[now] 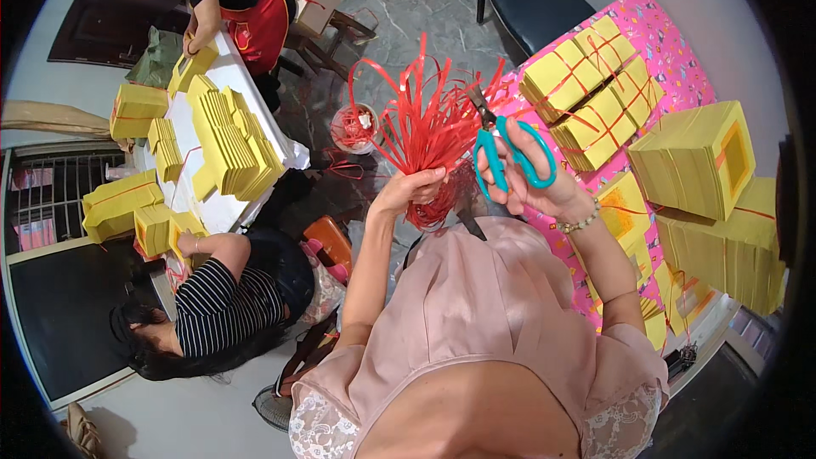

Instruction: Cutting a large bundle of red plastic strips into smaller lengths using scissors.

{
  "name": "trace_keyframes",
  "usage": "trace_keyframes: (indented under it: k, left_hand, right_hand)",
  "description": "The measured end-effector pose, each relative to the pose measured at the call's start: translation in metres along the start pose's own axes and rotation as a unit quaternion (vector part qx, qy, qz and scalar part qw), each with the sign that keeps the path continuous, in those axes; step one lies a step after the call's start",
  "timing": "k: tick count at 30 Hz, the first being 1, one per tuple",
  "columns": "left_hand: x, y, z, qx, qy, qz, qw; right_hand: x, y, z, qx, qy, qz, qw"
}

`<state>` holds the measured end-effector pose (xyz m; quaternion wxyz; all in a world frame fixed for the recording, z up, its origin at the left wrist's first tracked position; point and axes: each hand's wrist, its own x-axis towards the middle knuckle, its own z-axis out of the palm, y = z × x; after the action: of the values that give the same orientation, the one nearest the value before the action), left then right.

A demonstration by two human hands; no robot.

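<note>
My left hand (411, 190) is closed round a thick bunch of red plastic ribbon (425, 123). Its loose ends fan out above the fist and the rest hangs below. In my right hand (552, 191) is a pair of scissors (531, 155) with teal handles, held upright just right of the bunch. The dark blades point up and away from me, beside the ribbon's right edge; whether they touch it I cannot tell. A beaded bracelet (580, 221) circles my right wrist.
A pink table (671, 42) on my right bears tied bundles of yellow paper (586, 85) and tall yellow stacks (688, 161). At the left, two people work at a white table (276, 153) with yellow stacks. A bucket (354, 129) with red scraps stands on the floor; a dark chair (535, 0) is beyond.
</note>
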<state>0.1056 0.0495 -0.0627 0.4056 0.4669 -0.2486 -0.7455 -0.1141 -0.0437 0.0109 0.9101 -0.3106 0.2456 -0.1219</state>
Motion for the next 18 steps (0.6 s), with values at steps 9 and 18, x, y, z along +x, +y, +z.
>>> trace_keyframes:
  k: [9,18]
  left_hand:
    - [-0.001,0.0013,0.005,0.046,0.037,-0.011,0.998]
    - [-0.0009,0.0007,0.0047,0.045,0.038,0.01,0.998]
  right_hand:
    - [0.0078,-0.0028,0.0009,0.006,0.07,-0.013,0.997]
    - [0.0036,0.0012,-0.0067,0.067,-0.003,0.025,0.997]
